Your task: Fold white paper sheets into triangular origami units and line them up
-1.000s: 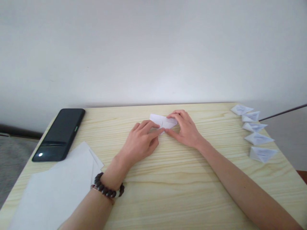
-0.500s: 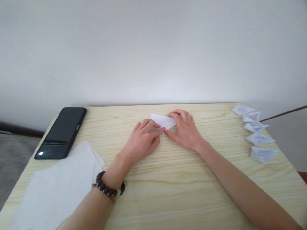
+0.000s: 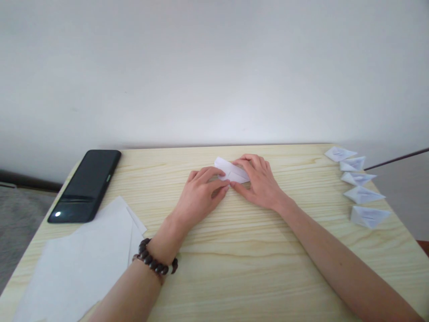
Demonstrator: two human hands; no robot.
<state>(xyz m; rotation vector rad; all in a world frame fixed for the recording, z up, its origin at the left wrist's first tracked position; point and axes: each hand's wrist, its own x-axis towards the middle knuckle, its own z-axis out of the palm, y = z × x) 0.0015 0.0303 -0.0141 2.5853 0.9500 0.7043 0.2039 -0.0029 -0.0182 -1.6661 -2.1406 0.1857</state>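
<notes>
A small folded piece of white paper [image 3: 231, 172] lies near the back of the table, between my two hands. My left hand [image 3: 201, 191] grips its left side, with fingertips on the paper and the thumb at its near edge. From the right, my right hand [image 3: 256, 182] holds the other end, its fingers over the far edge and its thumb at the near edge. The fingertips of both hands almost meet at the paper's near side. Part of the paper's right end is hidden under my right hand.
Several folded white paper boats [image 3: 363, 194] stand in a row along the right edge. Loose white sheets [image 3: 83, 259] lie at the left front, beside a black phone [image 3: 85, 185]. Behind the wooden table [image 3: 254, 268] rises a pale wall [image 3: 214, 71].
The folded paper has tilted, its right end now lower and its left end narrower and raised. My left fingers have shifted slightly on it; my right hand has barely moved.
</notes>
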